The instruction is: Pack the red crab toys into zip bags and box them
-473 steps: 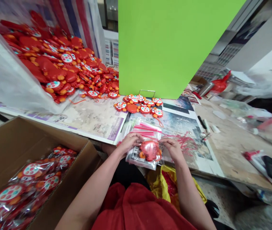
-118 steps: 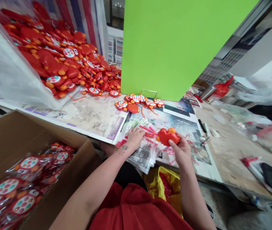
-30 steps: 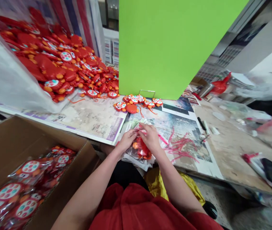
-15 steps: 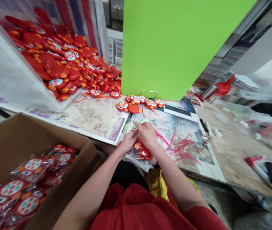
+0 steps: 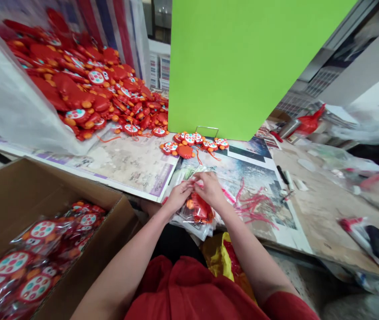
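At the table's front edge, a red-and-orange plastic crab-like toy (image 5: 202, 210) lies back side up inside a clear plastic bag (image 5: 187, 215). My left hand (image 5: 179, 196) pinches the bag's far end from the left. From the right, my right hand (image 5: 210, 190) bends over the same end, fingers closed on it and close to the left fingertips. A bit of pink shows between the hands; whether it is a strip or part of the bag I cannot tell. More flat clear bags (image 5: 200, 232) lie underneath.
Several loose toys (image 5: 185, 152) lie beyond my hands, before a green board (image 5: 243, 66). A large heap of toys (image 5: 99, 95) spills from a white sack (image 5: 19, 98). Bagged toys fill part of a cardboard box (image 5: 109, 222) at left. Pink strips (image 5: 256, 205) lie right.
My right hand has shifted slightly right and its fingers have lifted, so more of the bagged toy shows. My left hand stays nearly in place.
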A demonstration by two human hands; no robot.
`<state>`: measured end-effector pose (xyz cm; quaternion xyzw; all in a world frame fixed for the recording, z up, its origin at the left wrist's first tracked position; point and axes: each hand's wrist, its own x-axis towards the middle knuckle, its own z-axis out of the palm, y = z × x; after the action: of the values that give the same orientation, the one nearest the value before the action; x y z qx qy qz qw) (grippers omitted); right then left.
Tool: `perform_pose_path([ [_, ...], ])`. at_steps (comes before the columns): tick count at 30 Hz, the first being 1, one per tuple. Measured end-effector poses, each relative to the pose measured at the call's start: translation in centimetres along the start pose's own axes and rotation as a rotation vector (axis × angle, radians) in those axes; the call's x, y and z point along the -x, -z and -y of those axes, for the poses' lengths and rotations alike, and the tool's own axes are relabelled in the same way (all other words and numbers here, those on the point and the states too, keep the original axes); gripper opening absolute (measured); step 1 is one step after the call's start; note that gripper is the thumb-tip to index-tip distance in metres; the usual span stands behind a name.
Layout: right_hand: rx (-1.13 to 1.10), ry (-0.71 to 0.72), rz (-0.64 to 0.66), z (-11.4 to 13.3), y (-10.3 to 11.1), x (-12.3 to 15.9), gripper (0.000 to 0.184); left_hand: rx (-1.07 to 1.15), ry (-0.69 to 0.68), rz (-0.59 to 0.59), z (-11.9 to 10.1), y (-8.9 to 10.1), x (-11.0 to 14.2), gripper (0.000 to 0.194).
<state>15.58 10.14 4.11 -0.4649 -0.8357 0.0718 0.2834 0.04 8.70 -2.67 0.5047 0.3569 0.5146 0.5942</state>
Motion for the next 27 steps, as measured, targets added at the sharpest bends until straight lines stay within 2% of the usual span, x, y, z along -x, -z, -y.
perform_pose_path([
  [5,0.251,0.044,0.082,2.4,-0.9,-0.4,0.037,-0.155,-0.062,-0.008,-0.2,0.1,0.0,0.032],
  [9,0.312,0.093,0.096,2.6,-1.1,-0.7,0.034,-0.233,-0.065,-0.007,-0.6,0.1,0.1,0.030],
  [12,0.229,0.056,0.073,2.0,-1.3,-0.8,0.031,-0.250,-0.067,-0.001,-0.7,0.1,0.2,0.029],
  [15,-0.002,-0.045,-0.021,0.7,-1.8,-0.9,0.025,-0.204,-0.067,0.024,-0.6,0.1,0.2,0.029],
  [17,-0.124,-0.099,-0.116,-0.9,-2.0,-0.9,0.019,-0.155,-0.051,0.027,-0.4,0.0,0.1,0.029],
  [20,-0.153,-0.205,-0.241,-4.7,-1.2,-0.3,0.013,-0.096,0.001,-0.004,-0.3,0.0,0.2,0.029],
  [24,-0.079,-0.453,-0.271,-12.1,2.2,1.9,0.013,-0.046,0.090,-0.055,-0.6,-0.1,0.5,0.023],
  [27,0.075,-0.683,-0.275,-17.1,5.4,4.6,0.023,-0.027,0.136,-0.079,-1.0,-0.3,0.6,0.021],
])
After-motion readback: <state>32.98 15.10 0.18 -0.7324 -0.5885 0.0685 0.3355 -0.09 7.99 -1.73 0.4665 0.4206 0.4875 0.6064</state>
